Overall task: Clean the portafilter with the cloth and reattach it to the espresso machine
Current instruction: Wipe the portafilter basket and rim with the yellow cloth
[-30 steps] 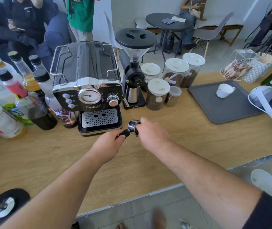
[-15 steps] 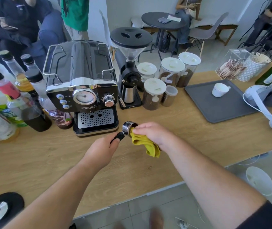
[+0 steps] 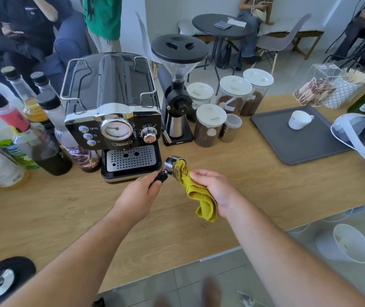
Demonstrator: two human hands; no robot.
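Note:
My left hand (image 3: 138, 196) grips the black handle of the portafilter (image 3: 170, 164), whose shiny metal basket points up and to the right. A yellow-green cloth (image 3: 196, 191) is stuffed partly into the basket and trails down to my right hand (image 3: 216, 188), which is closed on it. Both are held above the wooden counter, just right of the drip tray of the black and chrome espresso machine (image 3: 113, 111).
Several syrup bottles (image 3: 22, 138) stand left of the machine. A coffee grinder (image 3: 177, 89) and lidded jars (image 3: 209, 125) sit to its right. A grey tray (image 3: 294, 147) with a white cup (image 3: 299, 119) and a white headset (image 3: 363, 142) lie at the right. People sit behind the counter.
My right hand drew back from the basket toward the lower right, and the cloth came out with it, now hanging long with only its end in the basket. The left hand held steady.

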